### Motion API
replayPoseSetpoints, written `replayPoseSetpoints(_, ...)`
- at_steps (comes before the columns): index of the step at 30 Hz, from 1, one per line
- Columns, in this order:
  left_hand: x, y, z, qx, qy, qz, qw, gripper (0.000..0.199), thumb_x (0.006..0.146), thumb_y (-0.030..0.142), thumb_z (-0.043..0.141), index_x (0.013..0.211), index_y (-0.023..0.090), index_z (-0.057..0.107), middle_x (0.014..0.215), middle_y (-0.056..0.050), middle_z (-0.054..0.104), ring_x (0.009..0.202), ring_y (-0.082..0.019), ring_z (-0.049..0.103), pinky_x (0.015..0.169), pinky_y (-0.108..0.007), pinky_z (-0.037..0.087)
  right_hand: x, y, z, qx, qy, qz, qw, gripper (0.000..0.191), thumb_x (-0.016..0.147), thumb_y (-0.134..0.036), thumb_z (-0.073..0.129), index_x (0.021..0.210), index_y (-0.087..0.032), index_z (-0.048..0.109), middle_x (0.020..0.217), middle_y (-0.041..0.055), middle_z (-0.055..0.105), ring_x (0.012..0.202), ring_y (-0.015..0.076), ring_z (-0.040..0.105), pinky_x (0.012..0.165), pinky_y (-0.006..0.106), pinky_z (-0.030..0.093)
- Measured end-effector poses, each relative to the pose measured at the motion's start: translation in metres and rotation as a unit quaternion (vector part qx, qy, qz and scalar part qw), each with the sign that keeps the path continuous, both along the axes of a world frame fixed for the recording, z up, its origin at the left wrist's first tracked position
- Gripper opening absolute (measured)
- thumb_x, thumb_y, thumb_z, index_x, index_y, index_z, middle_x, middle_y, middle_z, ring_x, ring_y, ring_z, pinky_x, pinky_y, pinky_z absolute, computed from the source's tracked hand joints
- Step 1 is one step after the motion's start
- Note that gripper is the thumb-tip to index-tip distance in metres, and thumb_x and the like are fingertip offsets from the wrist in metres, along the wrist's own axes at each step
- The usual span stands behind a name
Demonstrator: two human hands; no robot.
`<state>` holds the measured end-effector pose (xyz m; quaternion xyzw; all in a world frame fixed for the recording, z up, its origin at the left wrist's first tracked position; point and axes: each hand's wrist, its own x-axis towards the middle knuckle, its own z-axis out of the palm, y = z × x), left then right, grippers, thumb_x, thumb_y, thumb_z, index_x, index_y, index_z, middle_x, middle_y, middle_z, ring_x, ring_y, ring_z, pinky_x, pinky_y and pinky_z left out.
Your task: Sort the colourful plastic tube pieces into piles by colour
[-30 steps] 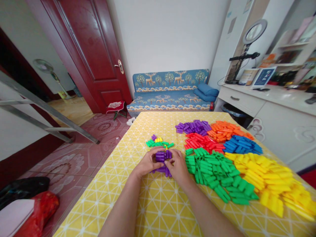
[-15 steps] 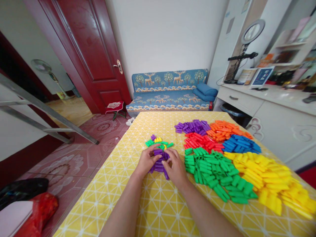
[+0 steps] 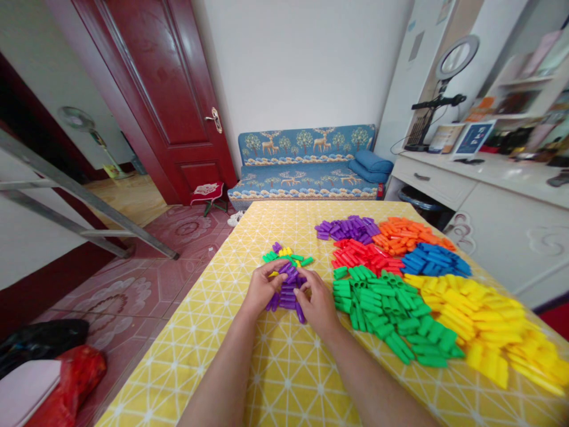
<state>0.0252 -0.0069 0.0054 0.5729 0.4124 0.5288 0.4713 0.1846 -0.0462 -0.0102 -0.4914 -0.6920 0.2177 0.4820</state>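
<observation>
Several purple tubes (image 3: 288,296) lie together on the yellow patterned tablecloth (image 3: 284,379), between my two hands. My left hand (image 3: 262,289) curls round the left side of them, thumb and fingers closed on purple tubes at the top. On the right side, my right hand (image 3: 316,296) has its fingers bent in and its thumb against the purple tubes. Just beyond my fingertips sits a small group of green tubes (image 3: 271,257) with yellow and purple ones among them.
To the right lie piles of purple (image 3: 347,228), orange (image 3: 404,235), red (image 3: 364,256), blue (image 3: 435,260), green (image 3: 382,302) and yellow tubes (image 3: 484,314). A blue sofa (image 3: 306,172) stands beyond the table, a white cabinet (image 3: 511,219) at the right.
The upper purple tubes between my hands have tilted from level to slanting. My left hand's fingers have shifted slightly; the piles have stayed in place.
</observation>
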Motion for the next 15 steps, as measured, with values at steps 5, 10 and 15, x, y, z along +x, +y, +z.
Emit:
replayPoseSetpoints(5,-0.0024,0.0014,0.0013,0.0,-0.013,-0.007,1.0,0.046,0.065,0.026,0.081,0.109,0.016,0.07,0.096,-0.008,0.072,0.088,-0.021,0.067,0.08,-0.031,0.052,-0.0001,0.0027,-0.0031,0.013,0.017,-0.002,1.0,0.049,0.076,-0.009,0.055,0.123,-0.022,0.053,0.111,0.0055,0.059,0.076,0.0135,0.062,0.075,0.032,0.054)
replayPoseSetpoints(10,-0.0015,-0.002,0.0037,-0.019,-0.004,-0.046,0.999,0.051,0.063,0.027,0.084,0.11,0.016,0.068,0.08,-0.003,0.07,0.075,-0.016,0.066,0.072,-0.027,0.051,-0.0007,0.0045,-0.0073,0.017,0.05,0.004,0.999,0.049,0.075,-0.009,0.058,0.121,-0.024,0.055,0.108,0.0057,0.057,0.077,0.0152,0.061,0.069,0.031,0.055)
replayPoseSetpoints(15,0.0016,-0.004,0.0025,-0.042,-0.015,-0.066,0.997,0.048,0.059,0.03,0.086,0.101,0.014,0.07,0.072,-0.002,0.069,0.066,-0.015,0.064,0.067,-0.027,0.051,-0.0002,0.0034,-0.0043,0.016,0.049,0.006,0.999,0.054,0.07,-0.005,0.06,0.12,-0.025,0.056,0.115,0.0071,0.054,0.075,0.0159,0.059,0.071,0.034,0.056)
